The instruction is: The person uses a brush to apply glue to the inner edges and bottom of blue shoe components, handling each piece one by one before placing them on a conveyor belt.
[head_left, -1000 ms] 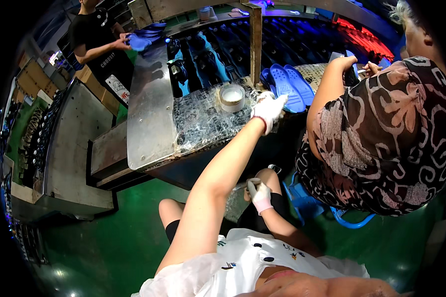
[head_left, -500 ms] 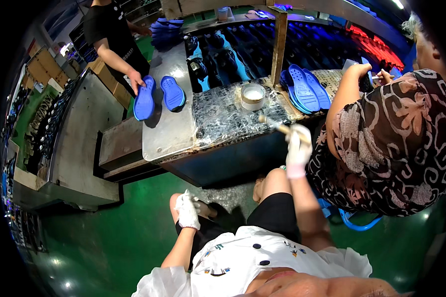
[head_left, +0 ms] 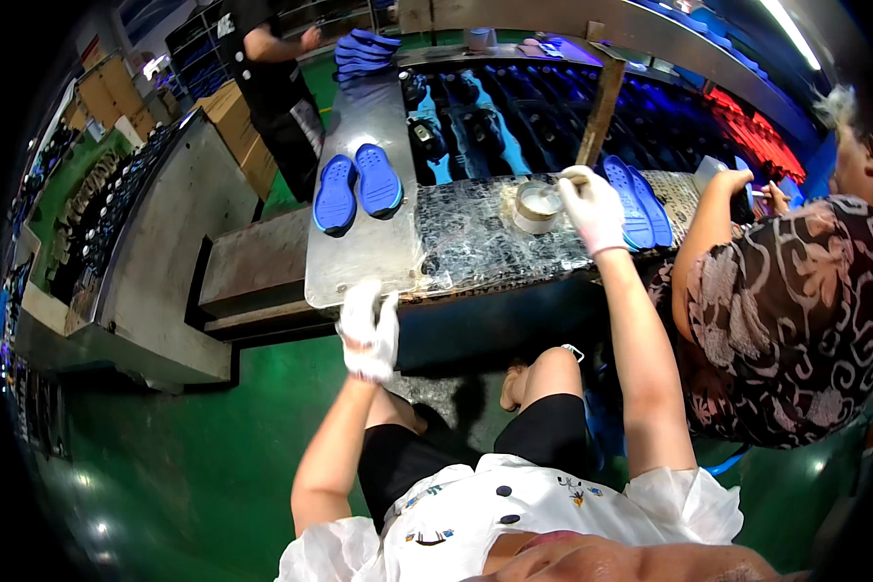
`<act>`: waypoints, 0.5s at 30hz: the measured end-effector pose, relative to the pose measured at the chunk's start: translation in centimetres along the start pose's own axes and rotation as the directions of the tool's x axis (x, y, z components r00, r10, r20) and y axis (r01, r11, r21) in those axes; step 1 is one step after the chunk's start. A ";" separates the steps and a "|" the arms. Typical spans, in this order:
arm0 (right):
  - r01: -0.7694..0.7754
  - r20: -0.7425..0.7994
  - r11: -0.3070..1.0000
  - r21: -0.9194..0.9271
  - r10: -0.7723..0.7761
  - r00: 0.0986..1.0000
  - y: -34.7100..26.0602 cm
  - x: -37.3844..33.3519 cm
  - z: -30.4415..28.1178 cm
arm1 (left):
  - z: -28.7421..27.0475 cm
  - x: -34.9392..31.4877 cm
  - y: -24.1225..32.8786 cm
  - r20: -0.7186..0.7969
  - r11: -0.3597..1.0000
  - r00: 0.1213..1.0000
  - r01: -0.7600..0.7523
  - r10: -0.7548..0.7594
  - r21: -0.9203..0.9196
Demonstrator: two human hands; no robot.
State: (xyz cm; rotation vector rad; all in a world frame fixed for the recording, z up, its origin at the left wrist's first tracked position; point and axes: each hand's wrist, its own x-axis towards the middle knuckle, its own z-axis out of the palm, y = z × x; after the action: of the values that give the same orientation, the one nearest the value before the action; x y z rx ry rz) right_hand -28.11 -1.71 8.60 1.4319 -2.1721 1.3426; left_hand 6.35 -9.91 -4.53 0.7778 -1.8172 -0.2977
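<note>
My right hand (head_left: 594, 207), in a white glove, is closed around a brush whose lower end reaches into a round tub (head_left: 535, 215) of pale liquid; the glove hides most of the brush. The tub stands on the plastic-covered bench top. My left hand (head_left: 369, 332), gloved too, is raised at the bench's near edge, fingers apart and holding nothing. Beyond it lie two blue shoe soles, a left one (head_left: 335, 197) and a right one (head_left: 379, 184), on the metal plate. More blue soles (head_left: 634, 202) lie to the right of my right hand.
A person in patterned clothing (head_left: 795, 310) sits close on my right. Another person in black (head_left: 272, 92) stands at the far left. A stack of blue soles (head_left: 366, 53) is at the plate's far end. A wooden post (head_left: 603, 107) rises behind the tub. Dark shoe parts (head_left: 490, 121) fill the conveyor.
My right hand has brought the brush to the tub. My left hand has risen from my knee toward the bench. The standing person has released a sole, which now lies beside the other.
</note>
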 end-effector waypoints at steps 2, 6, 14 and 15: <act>0.122 -0.155 0.992 0.023 -0.117 0.981 0.5 0.1 -0.3 | 0.6 5.1 -0.5 0.091 0.962 0.996 -0.030 0.005 0.272; 0.152 -0.125 0.988 0.006 -0.150 0.981 0.7 -1.1 0.1 | 3.3 13.0 -2.2 0.262 0.783 0.947 -0.017 -0.188 0.622; 0.149 -0.302 0.967 0.205 -0.082 0.950 -1.2 -1.7 -2.4 | 7.2 12.9 -5.3 0.434 0.772 0.887 -0.161 -0.160 0.615; 0.140 -0.338 0.943 0.303 -0.031 0.941 -1.5 -2.0 -2.7 | 6.6 12.8 -4.4 0.468 0.768 0.863 -0.167 -0.189 0.618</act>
State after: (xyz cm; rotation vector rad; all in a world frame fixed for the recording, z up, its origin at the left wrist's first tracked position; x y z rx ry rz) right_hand -26.63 1.41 9.76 1.2699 -1.7151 1.8211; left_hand -0.64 -22.44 0.05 1.2782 -2.4709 0.1648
